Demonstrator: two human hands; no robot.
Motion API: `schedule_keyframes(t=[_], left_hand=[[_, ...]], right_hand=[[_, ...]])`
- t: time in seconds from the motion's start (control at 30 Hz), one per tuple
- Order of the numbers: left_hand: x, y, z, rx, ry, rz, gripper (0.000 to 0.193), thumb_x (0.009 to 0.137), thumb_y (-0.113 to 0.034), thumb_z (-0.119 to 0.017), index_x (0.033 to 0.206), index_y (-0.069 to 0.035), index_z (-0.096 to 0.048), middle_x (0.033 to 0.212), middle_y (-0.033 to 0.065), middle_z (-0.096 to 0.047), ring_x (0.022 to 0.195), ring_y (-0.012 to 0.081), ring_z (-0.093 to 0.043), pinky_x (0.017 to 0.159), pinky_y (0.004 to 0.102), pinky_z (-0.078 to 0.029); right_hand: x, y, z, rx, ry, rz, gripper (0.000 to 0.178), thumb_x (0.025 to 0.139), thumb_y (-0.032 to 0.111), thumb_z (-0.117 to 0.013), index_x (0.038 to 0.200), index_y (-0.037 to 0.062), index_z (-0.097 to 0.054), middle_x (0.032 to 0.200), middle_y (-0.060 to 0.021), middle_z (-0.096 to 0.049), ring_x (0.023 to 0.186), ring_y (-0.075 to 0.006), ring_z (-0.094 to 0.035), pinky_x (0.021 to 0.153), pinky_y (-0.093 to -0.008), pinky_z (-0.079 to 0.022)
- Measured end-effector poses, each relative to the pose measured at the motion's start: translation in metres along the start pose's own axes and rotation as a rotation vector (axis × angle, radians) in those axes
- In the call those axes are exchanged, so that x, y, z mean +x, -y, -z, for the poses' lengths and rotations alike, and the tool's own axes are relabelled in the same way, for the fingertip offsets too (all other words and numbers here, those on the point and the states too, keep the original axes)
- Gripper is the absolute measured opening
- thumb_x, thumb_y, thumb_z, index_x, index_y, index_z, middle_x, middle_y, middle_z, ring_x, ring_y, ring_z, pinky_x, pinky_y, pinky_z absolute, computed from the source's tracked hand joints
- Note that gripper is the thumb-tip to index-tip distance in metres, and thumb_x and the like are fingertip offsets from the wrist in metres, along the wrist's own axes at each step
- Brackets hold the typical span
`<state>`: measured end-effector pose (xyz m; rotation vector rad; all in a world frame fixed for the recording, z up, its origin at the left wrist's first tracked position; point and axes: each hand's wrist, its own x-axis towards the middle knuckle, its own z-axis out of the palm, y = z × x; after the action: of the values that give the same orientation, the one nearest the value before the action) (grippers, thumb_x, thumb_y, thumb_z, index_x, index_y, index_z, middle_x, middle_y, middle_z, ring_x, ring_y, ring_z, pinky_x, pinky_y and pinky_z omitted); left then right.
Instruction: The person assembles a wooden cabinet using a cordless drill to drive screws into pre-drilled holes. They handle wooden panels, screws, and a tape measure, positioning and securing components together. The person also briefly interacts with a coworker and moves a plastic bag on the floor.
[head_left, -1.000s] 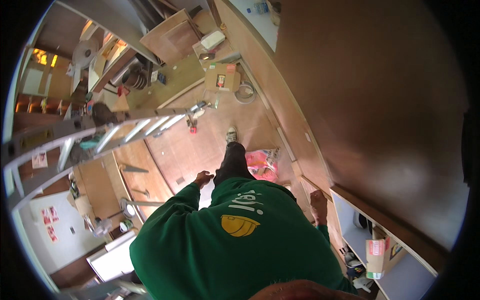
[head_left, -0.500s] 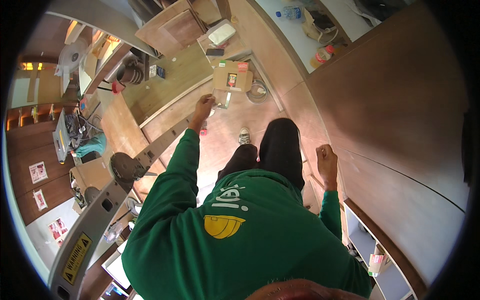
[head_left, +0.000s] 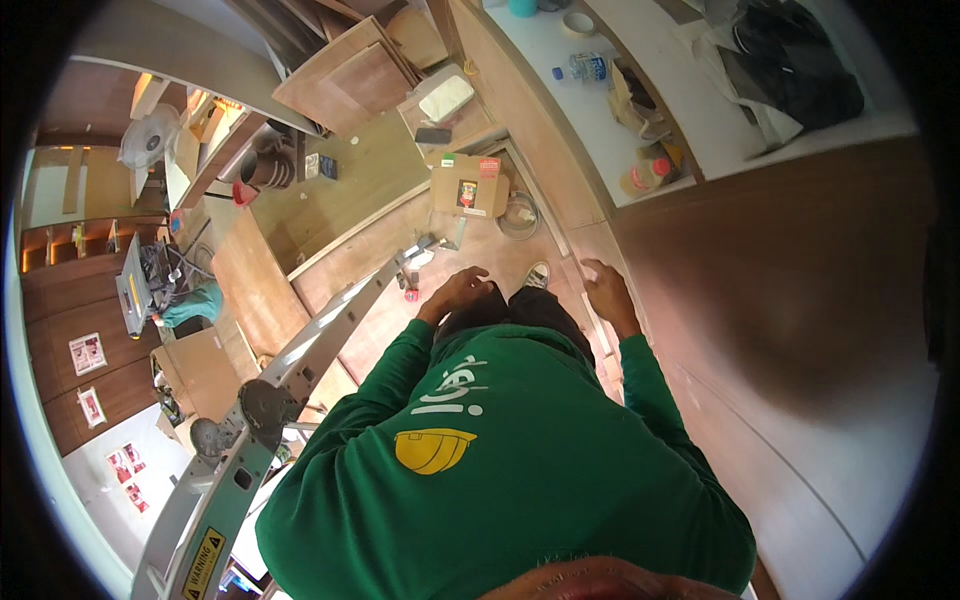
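Note:
My left hand [head_left: 461,291] hovers by my thigh with its fingers loosely apart, and nothing shows in it. On the other side, my right hand [head_left: 609,297] is held beside the cabinet's wooden side, fingers loosely bent and apart, holding nothing visible. A folding metal ladder [head_left: 325,340] slants along my left, apart from the left hand. Ahead of my feet lies a cardboard box [head_left: 487,187] with a coil of thin strip [head_left: 519,216] at its right. A metal square [head_left: 455,236] lies just this side of the box.
A cabinet's shelves at the upper right hold a water bottle [head_left: 588,68], a red-capped bottle [head_left: 645,177] and a dark bag [head_left: 795,65]. Wooden boards [head_left: 345,80] lean at the back. A phone [head_left: 433,135] lies beside a white packet [head_left: 446,98]. A fan [head_left: 150,138] stands far left.
My left hand has drawn back from near the ladder's far end to my thigh and loosened. My right hand has moved forward and inward, its fingers opening. My view has shifted, showing more shelf.

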<state>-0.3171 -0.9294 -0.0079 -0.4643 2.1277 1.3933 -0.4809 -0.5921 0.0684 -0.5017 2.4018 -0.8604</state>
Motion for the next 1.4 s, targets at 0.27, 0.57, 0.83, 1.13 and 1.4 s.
schedule_keyframes(t=[0.27,0.57,0.83,1.13,1.4], left_hand=[[0.129,-0.059,0.130,-0.420,-0.442,-0.178,0.050,0.101,-0.024,-0.068,0.140,0.005,-0.056,0.113,0.0116,-0.071,0.100,0.0184,-0.065,0.090,0.0323,-0.053],[0.329,-0.114,0.369,-0.503,-0.844,-0.471,0.052,0.102,-0.030,-0.067,0.138,0.007,-0.060,0.123,0.0121,-0.069,0.108,0.0188,-0.064,0.093,0.0306,-0.050],[0.504,-0.146,0.506,-0.122,-0.919,-0.331,0.075,0.091,-0.046,-0.078,0.139,0.008,-0.059,0.128,0.0230,-0.070,0.117,0.0306,-0.068,0.102,0.0377,-0.052],[0.660,-0.105,0.579,-0.383,-0.822,-0.477,0.048,0.096,-0.038,-0.073,0.113,0.008,-0.073,0.103,0.0136,-0.077,0.093,0.0214,-0.071,0.085,0.0340,-0.055],[0.646,-0.136,0.547,-0.164,-0.932,-0.490,0.032,0.098,-0.030,-0.068,0.102,0.000,-0.078,0.088,0.0081,-0.077,0.080,0.0161,-0.072,0.076,0.0321,-0.057]], right_hand=[[0.204,0.115,0.040,-0.175,-0.198,0.235,0.019,0.094,0.019,-0.063,0.103,0.0038,-0.070,0.108,-0.0250,-0.067,0.103,-0.0439,-0.065,0.089,-0.0533,-0.052],[0.452,0.178,0.024,-0.325,-0.478,0.399,0.025,0.097,0.021,-0.062,0.110,-0.0002,-0.061,0.104,-0.0243,-0.066,0.101,-0.0451,-0.065,0.088,-0.0542,-0.054],[0.558,0.175,0.021,-0.376,-0.401,0.224,0.031,0.101,0.030,-0.061,0.108,0.0006,-0.055,0.099,-0.0240,-0.068,0.095,-0.0432,-0.069,0.082,-0.0539,-0.055],[0.571,0.177,0.015,-0.388,-0.537,0.268,0.031,0.097,0.033,-0.066,0.101,0.0053,-0.053,0.087,-0.0197,-0.068,0.081,-0.0419,-0.069,0.071,-0.0525,-0.056],[0.573,0.166,0.020,-0.395,-0.546,0.190,0.031,0.096,0.033,-0.067,0.103,0.0061,-0.055,0.089,-0.0188,-0.068,0.083,-0.0401,-0.069,0.072,-0.0516,-0.056]])
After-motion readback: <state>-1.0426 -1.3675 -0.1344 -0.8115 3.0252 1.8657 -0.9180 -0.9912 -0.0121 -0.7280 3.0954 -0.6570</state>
